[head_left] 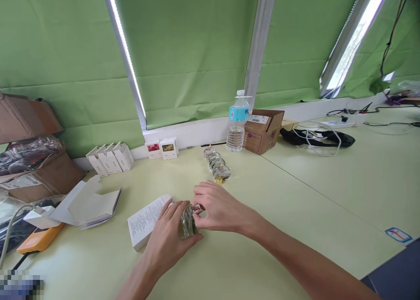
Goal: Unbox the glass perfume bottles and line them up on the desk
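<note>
A small clear glass bottle (188, 221), much like a perfume bottle, lies tilted just above or on the table. My left hand (170, 232) is closed around its body, thumb below and fingers above. My right hand (213, 206) pinches the shiny cap or neck (198, 208) at the bottle's right end; the fingers partly hide it. A white printed box (147, 221) lies beside my left hand, partly covered by the fingers. Behind my right hand, several glass bottles (216, 163) with gold-coloured tops stand in a row.
At the back are small white boxes (110, 159), two picture cards or boxes (161, 149), a water bottle (235, 129) and a brown carton (264, 133). On the left lie folded white card (92, 203), an orange device (41, 238) and stacked cartons (46, 177). A black strap with cables (316, 138) lies right.
</note>
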Motion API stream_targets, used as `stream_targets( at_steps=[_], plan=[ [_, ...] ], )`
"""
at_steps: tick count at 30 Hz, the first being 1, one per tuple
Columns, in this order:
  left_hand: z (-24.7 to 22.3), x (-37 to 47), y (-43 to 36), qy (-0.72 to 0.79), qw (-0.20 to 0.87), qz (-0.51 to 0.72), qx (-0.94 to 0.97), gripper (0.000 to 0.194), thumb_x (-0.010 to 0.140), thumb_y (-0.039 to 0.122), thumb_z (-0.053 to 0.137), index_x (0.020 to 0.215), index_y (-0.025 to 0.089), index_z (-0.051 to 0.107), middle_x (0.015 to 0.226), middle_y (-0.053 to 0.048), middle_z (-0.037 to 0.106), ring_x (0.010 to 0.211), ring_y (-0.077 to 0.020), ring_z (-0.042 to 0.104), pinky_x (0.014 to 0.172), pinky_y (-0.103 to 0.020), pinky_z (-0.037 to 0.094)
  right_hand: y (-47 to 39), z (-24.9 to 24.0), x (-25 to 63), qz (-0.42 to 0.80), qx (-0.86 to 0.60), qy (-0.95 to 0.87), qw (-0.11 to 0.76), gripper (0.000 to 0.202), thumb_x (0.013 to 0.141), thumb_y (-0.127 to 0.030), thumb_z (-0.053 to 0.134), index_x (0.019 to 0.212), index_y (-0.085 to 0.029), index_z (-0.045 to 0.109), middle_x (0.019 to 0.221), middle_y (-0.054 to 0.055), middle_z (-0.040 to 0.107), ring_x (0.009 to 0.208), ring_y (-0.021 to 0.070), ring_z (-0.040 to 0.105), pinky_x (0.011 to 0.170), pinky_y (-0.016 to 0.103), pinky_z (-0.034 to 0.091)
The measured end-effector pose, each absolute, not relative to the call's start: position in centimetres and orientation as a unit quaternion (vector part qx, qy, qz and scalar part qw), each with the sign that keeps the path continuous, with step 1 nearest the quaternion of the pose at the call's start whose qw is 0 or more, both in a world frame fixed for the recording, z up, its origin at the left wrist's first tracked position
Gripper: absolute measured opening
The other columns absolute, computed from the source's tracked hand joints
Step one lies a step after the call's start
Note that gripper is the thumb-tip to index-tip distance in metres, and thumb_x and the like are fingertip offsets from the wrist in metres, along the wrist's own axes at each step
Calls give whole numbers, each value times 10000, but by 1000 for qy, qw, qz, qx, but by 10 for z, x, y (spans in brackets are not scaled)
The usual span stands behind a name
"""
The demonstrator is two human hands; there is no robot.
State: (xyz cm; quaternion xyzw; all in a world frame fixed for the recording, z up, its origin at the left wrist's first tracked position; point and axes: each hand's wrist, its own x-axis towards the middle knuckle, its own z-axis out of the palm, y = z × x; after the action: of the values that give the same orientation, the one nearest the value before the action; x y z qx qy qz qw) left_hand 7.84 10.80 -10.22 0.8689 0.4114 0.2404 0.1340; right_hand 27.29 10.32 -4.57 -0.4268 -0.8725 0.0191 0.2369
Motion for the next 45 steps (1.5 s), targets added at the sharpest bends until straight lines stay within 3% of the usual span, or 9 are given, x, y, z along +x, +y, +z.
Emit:
stream_targets(
  at_steps=[3, 7, 18, 25, 29, 34, 39, 45],
  plan=[
    [-102, 80, 108, 431, 161, 258, 849, 616, 727, 444, 725, 1268, 278, 483, 1287, -58, 573, 1216, -302, 512, 1019, -468, 416, 100, -41, 275, 61, -424, -874, 230, 15, 757, -174, 595, 757, -183, 607, 752, 3, 553, 706, 145, 496, 678, 273, 354],
    [-102, 83, 107, 449, 202, 262, 830, 614, 728, 469, 717, 1267, 289, 483, 1263, -54, 582, 1163, -294, 550, 963, -435, 453, 100, -37, 278, 151, -431, -854, 250, 154, 798, -175, 591, 940, -199, 645, 886, 1, 628, 764, 141, 555, 684, 256, 389],
    [-109, 82, 107, 456, 167, 281, 828, 644, 722, 509, 702, 1276, 274, 472, 1258, -58, 590, 1162, -292, 556, 937, -427, 468, 105, -35, 282, 258, -456, -802, 288, 183, 805, -298, 642, 967, -220, 609, 764, -32, 566, 680, 121, 518, 577, 220, 399],
    [-110, 82, 109, 454, 146, 285, 831, 627, 733, 516, 693, 1260, 258, 473, 1213, -66, 603, 1138, -294, 557, 926, -440, 462, 112, -40, 283, 299, -465, -777, 299, 183, 827, -355, 634, 947, -219, 655, 818, -9, 650, 707, 130, 573, 603, 227, 428],
    [-112, 80, 112, 466, 126, 285, 828, 611, 739, 539, 683, 1231, 244, 471, 1198, -70, 604, 1158, -300, 534, 948, -452, 439, 124, -41, 297, 264, -536, -733, 326, 205, 846, -380, 599, 926, -198, 651, 821, 10, 681, 716, 146, 604, 608, 239, 437],
    [-115, 78, 114, 485, 113, 279, 821, 656, 710, 622, 669, 1193, 222, 472, 1185, -85, 602, 1148, -314, 533, 943, -468, 440, 139, -43, 324, 182, -637, -708, 246, 237, 823, -389, 609, 939, -185, 646, 876, 37, 688, 762, 170, 617, 600, 245, 413],
    [-113, 76, 115, 470, 93, 256, 840, 827, 679, 670, 666, 1324, 216, 418, 1255, -108, 565, 1208, -339, 494, 968, -501, 440, 143, -57, 328, 164, -631, -746, 133, 215, 740, -336, 690, 892, -189, 651, 882, 32, 678, 780, 175, 606, 571, 232, 367],
    [-107, 60, 122, 426, 107, 178, 881, 795, 766, 594, 625, 1432, 273, 334, 1482, -81, 405, 1414, -344, 261, 1087, -551, 350, 136, -75, 306, 164, -591, -786, 83, 200, 712, -267, 689, 892, -189, 650, 887, 35, 673, 780, 178, 606, 568, 237, 332]
  ],
)
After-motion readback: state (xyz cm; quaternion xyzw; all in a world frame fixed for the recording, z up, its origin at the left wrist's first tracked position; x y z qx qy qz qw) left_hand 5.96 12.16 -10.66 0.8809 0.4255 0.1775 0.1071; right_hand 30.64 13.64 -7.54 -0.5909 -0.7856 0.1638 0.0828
